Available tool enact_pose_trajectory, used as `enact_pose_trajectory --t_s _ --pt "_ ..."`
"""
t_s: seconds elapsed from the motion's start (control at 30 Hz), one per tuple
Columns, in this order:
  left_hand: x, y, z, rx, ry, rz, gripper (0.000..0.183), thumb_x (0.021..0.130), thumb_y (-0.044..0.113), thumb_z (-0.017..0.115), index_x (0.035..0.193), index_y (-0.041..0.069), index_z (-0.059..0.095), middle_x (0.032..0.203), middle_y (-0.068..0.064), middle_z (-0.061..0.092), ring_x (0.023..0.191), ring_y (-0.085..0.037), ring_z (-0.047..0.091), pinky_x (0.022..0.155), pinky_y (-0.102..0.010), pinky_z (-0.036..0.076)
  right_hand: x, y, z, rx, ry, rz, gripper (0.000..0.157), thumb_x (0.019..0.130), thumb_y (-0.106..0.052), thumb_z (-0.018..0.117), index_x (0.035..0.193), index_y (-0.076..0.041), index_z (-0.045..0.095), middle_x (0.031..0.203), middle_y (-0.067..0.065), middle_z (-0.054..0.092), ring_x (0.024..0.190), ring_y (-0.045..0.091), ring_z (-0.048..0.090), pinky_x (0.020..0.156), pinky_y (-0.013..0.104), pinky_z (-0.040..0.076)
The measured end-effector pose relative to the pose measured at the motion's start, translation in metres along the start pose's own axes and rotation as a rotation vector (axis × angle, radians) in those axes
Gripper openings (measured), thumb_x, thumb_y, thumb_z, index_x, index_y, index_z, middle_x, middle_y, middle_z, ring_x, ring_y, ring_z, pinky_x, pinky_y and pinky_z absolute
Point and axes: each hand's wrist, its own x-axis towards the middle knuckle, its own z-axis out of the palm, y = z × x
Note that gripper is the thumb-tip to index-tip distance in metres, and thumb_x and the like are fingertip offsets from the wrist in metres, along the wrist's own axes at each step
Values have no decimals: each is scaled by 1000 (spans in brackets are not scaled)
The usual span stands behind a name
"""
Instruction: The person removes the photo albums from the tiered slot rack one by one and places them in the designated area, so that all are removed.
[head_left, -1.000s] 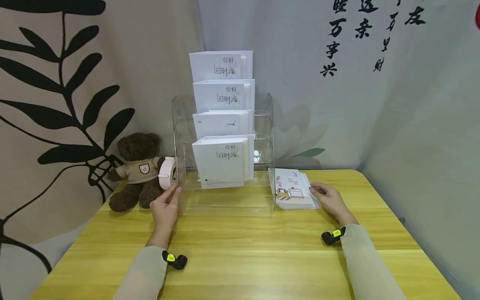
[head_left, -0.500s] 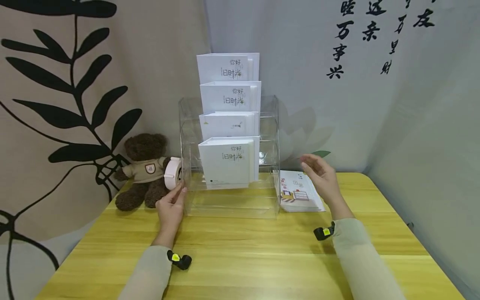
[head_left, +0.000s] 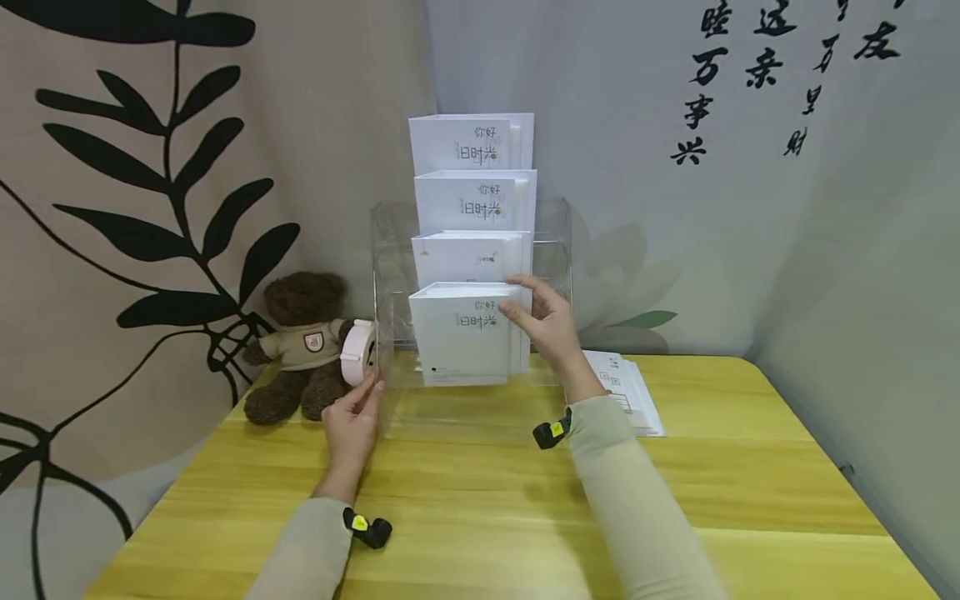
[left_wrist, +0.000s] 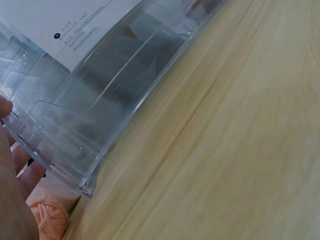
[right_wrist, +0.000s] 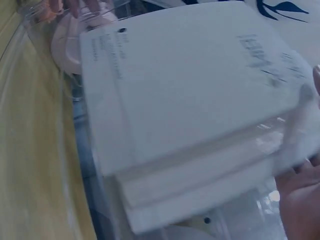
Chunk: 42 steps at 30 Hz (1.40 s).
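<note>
A clear plastic tiered rack [head_left: 450,417] stands on the table, holding several white booklets with dark Chinese lettering, one above another. The lowest booklet [head_left: 457,342] leans in the front tier. My left hand [head_left: 352,425] pinches the rack's lower left side edge; in the left wrist view its fingers [left_wrist: 30,175] show behind the clear wall. My right hand [head_left: 551,329] is at the upper right corner of the lowest booklet, thumb before its cover and fingers near its top edge. Whether it touches cannot be told; the right wrist view shows the booklet [right_wrist: 190,90] blurred.
A brown teddy bear [head_left: 300,350] in a beige shirt sits left of the rack, with a pale pink round object [head_left: 357,352] beside it. Right of the rack lies a stack of printed cards [head_left: 633,392], partly behind my right forearm. Fabric walls enclose the wooden table [head_left: 465,517].
My right hand has left the card stack, risen and moved left to the lowest booklet. The left hand stays at the rack's edge. The head view has shifted slightly.
</note>
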Motion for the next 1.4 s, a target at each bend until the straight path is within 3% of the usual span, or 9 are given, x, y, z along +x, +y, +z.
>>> enact_pose_trajectory --t_s 0.13,0.2,0.3,0.43,0.63,0.83,1.1,1.2,1.4 --pt "-3 0 1 -2 -1 12 25 91 16 78 114 8 77 112 -11 73 98 -6 69 75 -10 52 -2 6 11 -93 22 11 40 90 -6 77 128 -5 65 130 11 65 99 15 67 80 27 55" --pt "-3 0 1 2 8 14 25 90 15 78 114 7 77 111 -11 73 96 -4 69 74 -9 52 -4 11 14 -117 22 30 41 89 -10 78 128 -10 66 127 7 67 107 17 67 84 31 56" --pt "-3 -1 0 -1 13 23 24 90 14 78 114 7 77 111 -11 73 95 0 68 74 -9 52 -7 19 17 -123 30 14 42 90 -9 77 129 -13 64 120 8 71 103 25 70 80 37 59" --pt "-2 -2 -2 2 2 17 25 91 17 78 115 9 77 110 -10 73 93 4 67 73 -10 52 -10 26 22 -173 68 -101 43 89 -5 77 128 -9 62 108 15 74 93 31 73 71 43 61" --pt "-3 -1 -1 1 25 21 24 89 14 80 112 8 78 107 -11 74 88 5 67 69 -9 52 -15 32 27 -237 139 -264 42 85 0 79 123 -6 62 101 14 75 85 27 74 66 37 61" --pt "0 1 0 28 27 36 23 89 14 79 112 9 78 106 -9 74 87 7 66 69 -8 51 -18 33 30 -219 182 -470 44 76 12 81 115 2 64 100 17 74 86 29 74 73 31 59" --pt "1 1 3 33 20 10 23 90 16 78 112 10 78 106 -9 75 87 8 66 70 -8 51 -27 66 20 -193 160 -645 49 69 10 86 112 2 66 105 14 74 95 23 72 84 32 58" --pt "1 0 3 16 24 14 23 90 15 78 113 9 78 106 -11 75 87 9 66 70 -8 51 -35 66 18 -184 135 -683 47 70 8 87 112 3 65 103 15 72 96 24 71 85 34 57" --pt "0 -2 3 6 19 16 24 91 16 77 114 11 78 107 -10 74 89 10 65 72 -9 52 -44 67 12 -255 114 -688 51 74 -9 90 115 -4 59 93 10 69 81 21 67 73 32 56"
